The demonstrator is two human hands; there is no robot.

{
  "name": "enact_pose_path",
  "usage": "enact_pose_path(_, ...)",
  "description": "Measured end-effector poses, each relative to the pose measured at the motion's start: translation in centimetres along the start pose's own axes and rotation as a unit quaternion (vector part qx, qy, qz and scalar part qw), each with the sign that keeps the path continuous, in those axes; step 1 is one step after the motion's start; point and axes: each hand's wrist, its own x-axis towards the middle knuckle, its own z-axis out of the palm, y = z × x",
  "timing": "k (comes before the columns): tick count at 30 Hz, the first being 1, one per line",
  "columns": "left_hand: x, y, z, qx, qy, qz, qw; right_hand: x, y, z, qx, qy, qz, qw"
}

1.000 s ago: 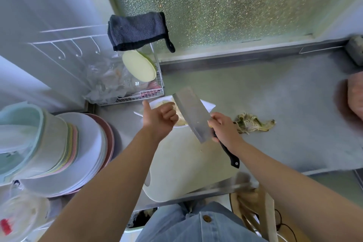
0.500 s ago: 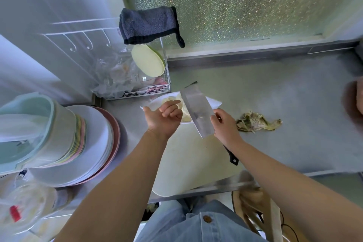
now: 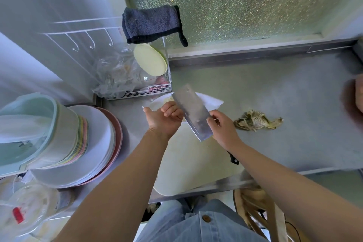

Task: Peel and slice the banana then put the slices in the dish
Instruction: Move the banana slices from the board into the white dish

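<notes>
My right hand (image 3: 223, 128) grips a steel cleaver (image 3: 191, 111) with a black handle, its blade tilted over the white dish (image 3: 211, 102). My left hand (image 3: 164, 119) is curled with its fingers against the blade's left face, above the dish. Pale banana slices (image 3: 168, 100) show in the dish just past my left fingers; most of them are hidden by the hand and blade. A pale cutting board (image 3: 188, 165) lies under my wrists, its near end past the counter edge. The browned banana peel (image 3: 257, 122) lies on the steel counter to the right.
A stack of plates (image 3: 94, 149) with a mint tub on top stands at the left. A wire rack (image 3: 141, 88) with plastic bags and a green lid sits behind the dish, a dark cloth (image 3: 151, 23) hanging above. Bare steel counter (image 3: 284, 88) stretches to the right.
The cleaver has moved farther over the dish and tilted more. My left fingers have shifted from the dish rim onto the blade's face. The view has drifted slightly.
</notes>
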Motion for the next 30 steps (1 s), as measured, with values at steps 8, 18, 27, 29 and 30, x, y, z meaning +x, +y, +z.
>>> enact_pose_path(8,-0.1,0.7,0.0,0.086,0.022,0.008,0.996,0.3,0.6,-0.1,0.068,-0.011,0.053,0.996)
enact_pose_path(18,-0.1,0.7,-1.9,0.661,0.193,0.191,0.700,-0.8,1.6,0.1,0.046,-0.033,0.074,0.996)
enact_pose_path(27,0.4,1.6,-7.0,0.738,0.168,0.170,0.632,-2.9,3.7,1.6,-0.049,-0.044,0.062,0.996)
enact_pose_path(29,0.5,1.6,-7.1,0.730,0.167,0.163,0.643,-3.3,3.9,1.2,-0.061,-0.037,0.062,0.996)
enact_pose_path(30,0.5,1.6,-7.2,0.729,0.166,0.162,0.644,-3.6,4.1,1.0,-0.064,-0.034,0.066,0.995)
